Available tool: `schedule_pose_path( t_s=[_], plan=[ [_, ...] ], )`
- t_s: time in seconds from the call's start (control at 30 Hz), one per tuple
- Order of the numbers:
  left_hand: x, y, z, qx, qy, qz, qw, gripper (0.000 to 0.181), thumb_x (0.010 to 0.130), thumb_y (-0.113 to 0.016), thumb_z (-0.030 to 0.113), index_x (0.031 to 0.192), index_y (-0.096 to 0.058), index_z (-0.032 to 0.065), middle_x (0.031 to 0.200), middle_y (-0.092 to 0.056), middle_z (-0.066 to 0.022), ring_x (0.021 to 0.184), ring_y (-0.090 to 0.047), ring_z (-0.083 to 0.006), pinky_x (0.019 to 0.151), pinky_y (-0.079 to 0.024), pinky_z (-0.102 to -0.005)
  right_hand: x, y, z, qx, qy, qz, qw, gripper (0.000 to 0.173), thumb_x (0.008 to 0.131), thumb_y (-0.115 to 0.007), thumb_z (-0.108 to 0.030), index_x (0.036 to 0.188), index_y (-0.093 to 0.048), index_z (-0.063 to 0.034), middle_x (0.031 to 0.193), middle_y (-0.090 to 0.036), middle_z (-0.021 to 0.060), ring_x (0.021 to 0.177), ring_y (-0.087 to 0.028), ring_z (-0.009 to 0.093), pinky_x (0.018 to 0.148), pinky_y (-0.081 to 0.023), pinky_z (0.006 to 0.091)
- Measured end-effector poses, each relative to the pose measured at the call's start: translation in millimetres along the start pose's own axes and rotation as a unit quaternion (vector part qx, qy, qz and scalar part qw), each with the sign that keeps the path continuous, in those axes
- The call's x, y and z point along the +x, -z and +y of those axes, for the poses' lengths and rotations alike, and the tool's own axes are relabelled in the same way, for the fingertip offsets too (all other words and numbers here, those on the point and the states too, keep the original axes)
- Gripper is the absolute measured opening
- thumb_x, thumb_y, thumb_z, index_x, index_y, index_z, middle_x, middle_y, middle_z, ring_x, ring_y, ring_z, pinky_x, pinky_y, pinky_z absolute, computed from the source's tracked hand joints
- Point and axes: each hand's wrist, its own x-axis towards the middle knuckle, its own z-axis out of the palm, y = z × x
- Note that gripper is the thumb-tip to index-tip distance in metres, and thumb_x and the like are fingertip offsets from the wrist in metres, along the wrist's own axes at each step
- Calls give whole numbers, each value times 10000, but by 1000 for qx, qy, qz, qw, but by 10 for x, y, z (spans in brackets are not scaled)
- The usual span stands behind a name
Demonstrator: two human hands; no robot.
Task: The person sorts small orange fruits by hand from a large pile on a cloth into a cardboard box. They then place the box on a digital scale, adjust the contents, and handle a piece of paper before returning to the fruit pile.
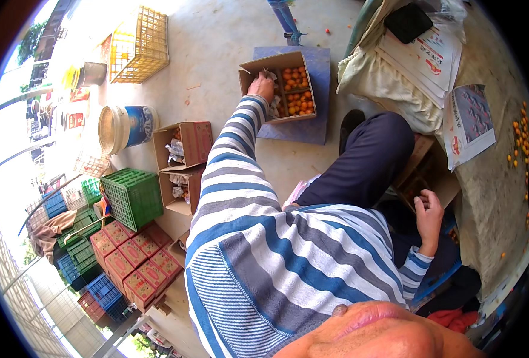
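My left hand (262,87) reaches into a cardboard box (272,120), its fingers closed around crumpled paper (271,76). Dividers split the box, and small orange fruits (300,103) lie in the compartments to the right of the hand. The box stands on a blue board or low platform (320,89). My right hand (428,215) hangs at the right of my body, loosely curled with the thumb apart, and holds nothing visible. Beside and partly behind it is another divided cardboard box (446,183), its contents mostly in shadow.
Smaller boxes (197,143) with fruit and paper, a plastic bucket (128,127), a yellow crate (139,44), a green crate (132,197) and stacked red cartons (134,259) stand at left. At right, a cloth-covered surface (488,215) bears printed sheets (425,62), a black object (408,22) and loose fruits (522,138).
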Motion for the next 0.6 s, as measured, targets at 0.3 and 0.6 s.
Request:
schedule_pose_path(
  t_s=[0.3, 0.6],
  plan=[
    [-33, -462, -447, -117, 26, -5, 993, 626, 749, -746, 114, 1342, -554, 50, 1453, -472, -242, 1292, -500, -442, 1088, -448, -455, 169, 134, -118, 13, 133, 8, 991, 200, 834, -720, -44, 988, -632, 48, 866, -650, 158, 734, -676, 264, 676, -534, 353],
    [-360, 670, 541, -51, -5, 128, 990, 336, 818, -654, 114, 1146, -724, 128, 1355, -579, -187, 1195, -595, -375, 1002, -492, -440, 177, 596, 229, -41, 113, 168, 978, 259, 820, -749, -89, 1033, -627, -7, 881, -653, 129, 805, -682, 290, 689, -534, 387]
  ],
)
